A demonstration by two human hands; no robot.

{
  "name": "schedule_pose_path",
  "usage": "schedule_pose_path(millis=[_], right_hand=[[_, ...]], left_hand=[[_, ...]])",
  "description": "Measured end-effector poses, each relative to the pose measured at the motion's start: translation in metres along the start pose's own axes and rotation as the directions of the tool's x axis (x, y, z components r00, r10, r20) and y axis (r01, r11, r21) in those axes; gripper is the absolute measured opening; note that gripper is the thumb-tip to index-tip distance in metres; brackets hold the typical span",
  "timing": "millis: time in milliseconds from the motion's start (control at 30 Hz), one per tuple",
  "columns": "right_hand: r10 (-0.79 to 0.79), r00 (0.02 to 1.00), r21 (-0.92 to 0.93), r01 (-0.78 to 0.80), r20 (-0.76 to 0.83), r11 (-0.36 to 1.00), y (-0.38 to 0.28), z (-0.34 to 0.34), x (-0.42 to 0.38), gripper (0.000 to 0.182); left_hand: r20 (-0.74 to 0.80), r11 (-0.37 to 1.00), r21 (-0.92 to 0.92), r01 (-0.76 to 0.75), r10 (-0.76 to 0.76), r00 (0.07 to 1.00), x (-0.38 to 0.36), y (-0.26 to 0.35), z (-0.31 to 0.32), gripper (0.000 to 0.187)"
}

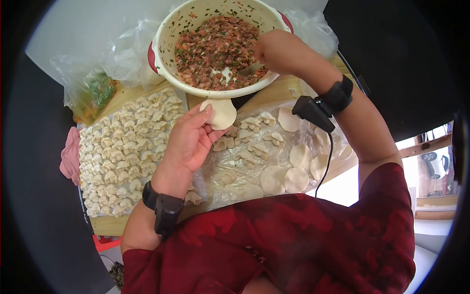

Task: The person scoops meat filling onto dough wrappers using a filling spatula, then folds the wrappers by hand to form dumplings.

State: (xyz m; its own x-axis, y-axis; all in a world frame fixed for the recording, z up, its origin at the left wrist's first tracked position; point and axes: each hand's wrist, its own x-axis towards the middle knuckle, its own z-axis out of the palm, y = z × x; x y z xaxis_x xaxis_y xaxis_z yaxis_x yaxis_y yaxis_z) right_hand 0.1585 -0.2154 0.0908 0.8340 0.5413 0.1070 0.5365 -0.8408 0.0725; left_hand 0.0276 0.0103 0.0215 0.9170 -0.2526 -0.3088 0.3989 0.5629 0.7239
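My left hand pinches a round dumpling wrapper between thumb and fingers, just below the rim of a large white bowl. Inside the bowl lies minced meat filling flecked with green and orange bits. My right hand is over the bowl's right side, closed around a flat metal utensil. The utensil's lower end meets the filling, so its exact kind is hard to make out. Rows of folded dumplings cover a board to the left of my left hand.
More wrappers and several folded dumplings rest on a plastic sheet at the right. Plastic bags sit beside the bowl, one with greens. A pink cloth hangs at the table's left edge.
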Motion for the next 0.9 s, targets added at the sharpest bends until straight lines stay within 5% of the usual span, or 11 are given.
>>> schedule_pose_path(millis=[233, 433, 533, 733, 900], right_hand=[[0.041, 0.982, -0.035, -0.035, 0.185, 0.999, -0.011, 0.004, 0.000, 0.016], [-0.123, 0.986, 0.274, 0.088, 0.113, 0.958, -0.003, 0.000, -0.008, 0.010], [-0.051, 0.981, 0.437, -0.036, 0.187, 0.899, -0.002, -0.004, -0.013, 0.013], [0.004, 0.992, 0.644, -0.083, 0.123, 0.760, -0.006, -0.006, -0.036, 0.019], [0.152, 0.985, 0.719, -0.042, -0.088, 0.694, -0.040, -0.006, -0.071, 0.017]], left_hand=[[-0.015, 1.000, -0.022, -0.022, 0.022, 1.000, 0.003, -0.001, -0.001, 0.035], [-0.060, 0.996, -0.066, -0.053, 0.049, 0.997, 0.000, 0.001, 0.007, 0.034], [-0.057, 0.993, -0.100, -0.058, 0.053, 0.997, 0.001, 0.000, 0.006, 0.034], [-0.047, 0.987, -0.156, -0.040, 0.033, 0.998, 0.005, 0.002, 0.005, 0.035], [-0.018, 0.982, -0.187, -0.040, 0.038, 0.999, 0.007, 0.000, -0.001, 0.039]])
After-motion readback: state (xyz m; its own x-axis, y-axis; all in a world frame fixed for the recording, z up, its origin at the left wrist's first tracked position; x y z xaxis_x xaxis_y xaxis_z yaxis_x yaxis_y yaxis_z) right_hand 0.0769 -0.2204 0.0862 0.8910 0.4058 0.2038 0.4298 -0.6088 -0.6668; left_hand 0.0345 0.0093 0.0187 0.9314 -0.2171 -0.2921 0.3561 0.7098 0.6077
